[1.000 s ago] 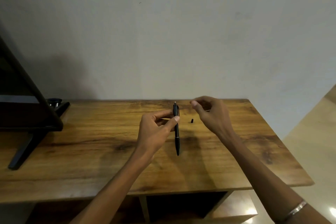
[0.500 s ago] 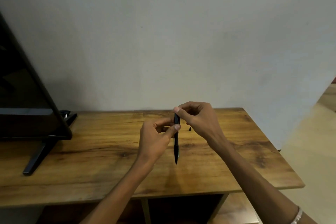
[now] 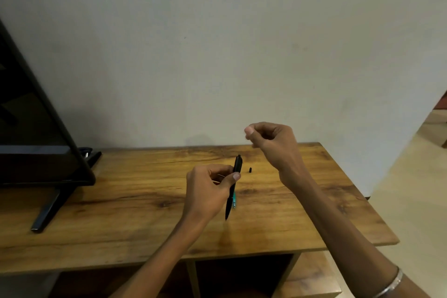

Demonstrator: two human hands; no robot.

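My left hand (image 3: 208, 189) pinches a black pen (image 3: 231, 191) near its upper half and holds it almost upright above the wooden table (image 3: 135, 213), tip down. A thin teal piece (image 3: 234, 202) shows just behind the pen's lower part; I cannot tell whether it lies on the table. A small black part (image 3: 250, 170) lies on the table just right of the pen. My right hand (image 3: 271, 143) is raised above and to the right of the pen, clear of it, with fingers curled and thumb against the forefinger. Nothing is visible in it.
A black flat screen (image 3: 31, 133) on a slanted foot (image 3: 48, 210) stands at the table's left end. A plain wall runs behind the table. An open shelf (image 3: 242, 273) lies under the tabletop, and pale floor (image 3: 416, 189) is to the right.
My right hand went to the pen's top end, then lifted away up and to the right. The left hand kept its hold on the pen, which now tilts slightly.
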